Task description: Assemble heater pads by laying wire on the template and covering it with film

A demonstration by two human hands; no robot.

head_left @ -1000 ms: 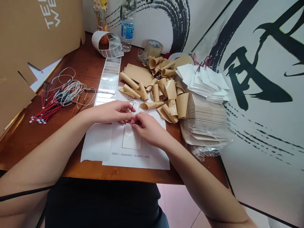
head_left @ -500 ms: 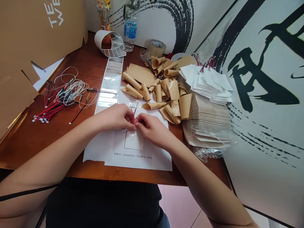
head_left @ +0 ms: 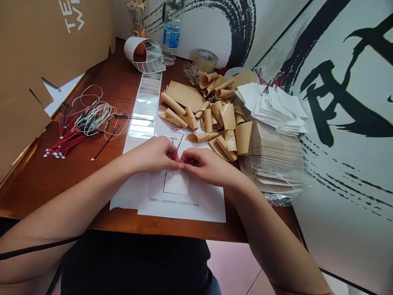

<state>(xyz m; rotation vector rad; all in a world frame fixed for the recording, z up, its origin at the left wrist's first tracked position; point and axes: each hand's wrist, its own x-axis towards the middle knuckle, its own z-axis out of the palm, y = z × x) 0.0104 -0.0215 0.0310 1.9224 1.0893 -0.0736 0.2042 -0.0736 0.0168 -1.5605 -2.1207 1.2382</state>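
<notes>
My left hand (head_left: 158, 153) and my right hand (head_left: 207, 164) meet fingertip to fingertip over a printed white sheet (head_left: 184, 212) at the middle of the table. Both are closed in a pinch. A red-and-black wire (head_left: 176, 151) sticks up between them, its lower part hidden by the fingers. Just below the fingertips a small white piece (head_left: 176, 183) lies within the printed rectangle; whether my right fingers grip it or the wire does not show.
To the left lies a tangle of red, black and white cables (head_left: 92, 119). A label strip (head_left: 143, 104) runs from a roll behind. Curled brown papers (head_left: 208, 119), stacked white envelopes (head_left: 276, 108), brown tape (head_left: 205, 61) and a water bottle (head_left: 171, 39) stand beyond; a cardboard box (head_left: 55, 53) borders the left.
The view has shifted slightly, so everything sits a little further right. My right hand has turned flatter, its wrist lying further out; both hands stay together at the wire.
</notes>
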